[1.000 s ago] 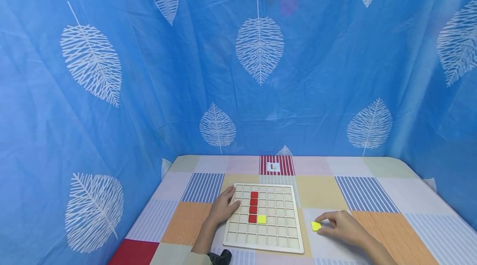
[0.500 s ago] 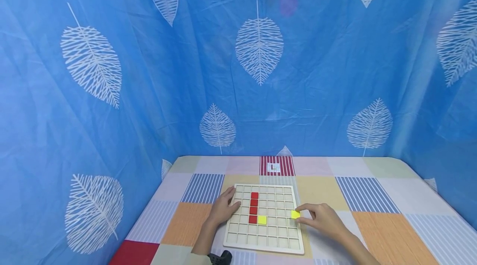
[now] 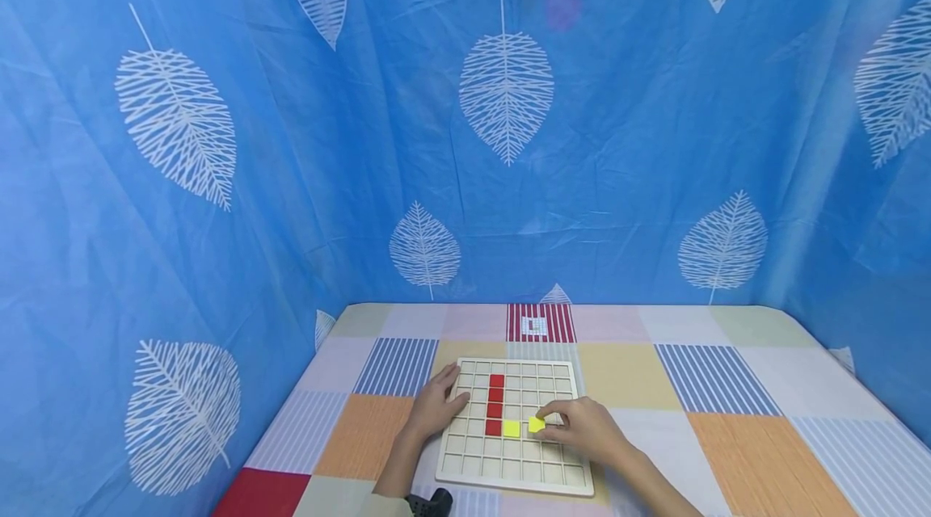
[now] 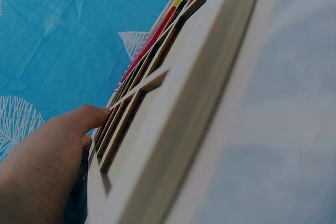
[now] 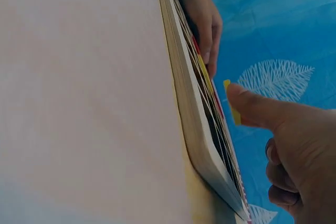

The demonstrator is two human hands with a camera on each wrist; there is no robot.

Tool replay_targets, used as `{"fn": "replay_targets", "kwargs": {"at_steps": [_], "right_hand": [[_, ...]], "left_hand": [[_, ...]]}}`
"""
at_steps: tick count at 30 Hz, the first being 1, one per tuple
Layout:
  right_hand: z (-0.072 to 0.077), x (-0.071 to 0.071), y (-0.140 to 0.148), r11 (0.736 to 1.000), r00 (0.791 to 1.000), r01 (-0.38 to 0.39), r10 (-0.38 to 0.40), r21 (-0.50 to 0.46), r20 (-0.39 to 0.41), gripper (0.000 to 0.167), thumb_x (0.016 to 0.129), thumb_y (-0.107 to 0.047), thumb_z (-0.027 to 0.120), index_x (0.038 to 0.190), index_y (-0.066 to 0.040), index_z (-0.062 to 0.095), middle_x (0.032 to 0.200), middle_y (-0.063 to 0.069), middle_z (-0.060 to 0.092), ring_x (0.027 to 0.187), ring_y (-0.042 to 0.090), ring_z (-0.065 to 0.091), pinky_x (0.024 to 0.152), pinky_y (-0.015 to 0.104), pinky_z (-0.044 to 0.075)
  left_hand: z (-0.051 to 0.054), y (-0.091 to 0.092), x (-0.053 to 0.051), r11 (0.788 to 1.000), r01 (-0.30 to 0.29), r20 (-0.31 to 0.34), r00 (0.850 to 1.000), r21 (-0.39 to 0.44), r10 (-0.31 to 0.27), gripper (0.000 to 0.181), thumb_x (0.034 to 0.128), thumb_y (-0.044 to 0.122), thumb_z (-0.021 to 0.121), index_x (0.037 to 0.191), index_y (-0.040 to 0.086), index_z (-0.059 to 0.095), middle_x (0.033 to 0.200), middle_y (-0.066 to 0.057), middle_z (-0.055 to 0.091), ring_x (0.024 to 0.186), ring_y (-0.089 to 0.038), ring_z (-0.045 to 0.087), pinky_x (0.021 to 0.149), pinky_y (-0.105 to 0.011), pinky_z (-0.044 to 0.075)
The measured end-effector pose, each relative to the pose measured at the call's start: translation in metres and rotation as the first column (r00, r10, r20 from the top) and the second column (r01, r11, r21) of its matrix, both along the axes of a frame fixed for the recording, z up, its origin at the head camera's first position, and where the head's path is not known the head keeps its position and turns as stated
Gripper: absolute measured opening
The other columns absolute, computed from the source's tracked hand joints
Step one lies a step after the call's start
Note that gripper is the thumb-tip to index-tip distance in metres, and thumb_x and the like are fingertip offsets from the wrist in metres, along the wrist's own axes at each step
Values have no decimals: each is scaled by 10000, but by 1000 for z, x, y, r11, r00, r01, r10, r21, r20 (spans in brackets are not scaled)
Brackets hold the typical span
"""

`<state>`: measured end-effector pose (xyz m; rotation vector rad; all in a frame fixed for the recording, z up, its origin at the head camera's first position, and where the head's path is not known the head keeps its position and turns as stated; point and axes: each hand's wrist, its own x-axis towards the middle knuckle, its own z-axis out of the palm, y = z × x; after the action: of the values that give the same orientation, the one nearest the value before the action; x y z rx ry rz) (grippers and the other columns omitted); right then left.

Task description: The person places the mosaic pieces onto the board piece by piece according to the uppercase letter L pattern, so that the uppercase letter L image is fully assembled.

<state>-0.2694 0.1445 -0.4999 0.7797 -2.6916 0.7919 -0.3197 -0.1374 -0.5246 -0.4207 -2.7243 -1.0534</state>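
A pale wooden grid board (image 3: 515,486) lies flat on the table. Several red square tiles (image 3: 494,410) form a column in its cells, and one yellow tile (image 3: 511,429) sits right of the lowest red one. Over the board, my right hand (image 3: 585,428) pinches a second yellow tile (image 3: 536,425) between thumb and fingertips, a short gap right of the seated yellow one. That held tile (image 5: 236,116) is apart from the board in the right wrist view. My left hand (image 3: 435,405) rests at the board's left edge, fingers fairly straight, thumb (image 4: 89,116) on the rim.
A small card with a grid picture (image 3: 534,327) lies beyond the board near the table's back edge. A patchwork cloth (image 3: 735,452) covers the table. Blue curtains (image 3: 582,242) with white leaves stand at the back and both sides.
My right hand has carried the pinched yellow tile leftward from beside the board to over its cells. My left hand and the board have stayed in place.
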Motion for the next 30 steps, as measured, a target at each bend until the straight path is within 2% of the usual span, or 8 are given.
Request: {"fn": "replay_targets", "kwargs": {"at_steps": [16, 23, 26, 30], "right_hand": [[-9, -2, -8, 999, 999, -34, 35, 30, -28, 318, 744, -479, 696, 927, -221, 725, 488, -197, 351, 449, -36, 276, 403, 161, 269], [-11, -3, -7, 997, 998, -45, 47, 63, -38, 402, 746, -535, 663, 981, -215, 728, 479, -200, 325, 444, -30, 223, 399, 160, 224], [-10, -2, -6, 998, 998, -43, 45, 56, -42, 424, 753, -529, 662, 1018, -204, 723, 470, -195, 320, 435, -32, 220, 392, 161, 229], [-1, -2, -1, 1000, 997, -16, 17, 14, -74, 353, 774, -467, 681, 997, -198, 724, 469, -188, 316, 437, -39, 231, 391, 158, 242]], "left_hand": [[-3, 1, -3, 1000, -3, -19, 1000, -17, 2, 591, 859, 294, 615, 1329, -30, 459, 1396, -162, 414, 1288, -343, 361, 1045, -465, 313], [-2, 1, 0, 1000, -1, -21, 1000, -13, 0, 583, 859, 285, 614, 1323, -36, 463, 1389, -176, 418, 1282, -354, 367, 1036, -476, 322], [-1, 1, 0, 1000, 2, -13, 1000, -6, -2, 585, 857, 284, 613, 1324, -36, 462, 1393, -172, 414, 1286, -351, 363, 1040, -474, 317], [-2, 2, -1, 999, 0, 10, 1000, 39, 0, 570, 851, 279, 620, 1309, -31, 483, 1393, -172, 414, 1286, -359, 359, 1039, -481, 316]]}}
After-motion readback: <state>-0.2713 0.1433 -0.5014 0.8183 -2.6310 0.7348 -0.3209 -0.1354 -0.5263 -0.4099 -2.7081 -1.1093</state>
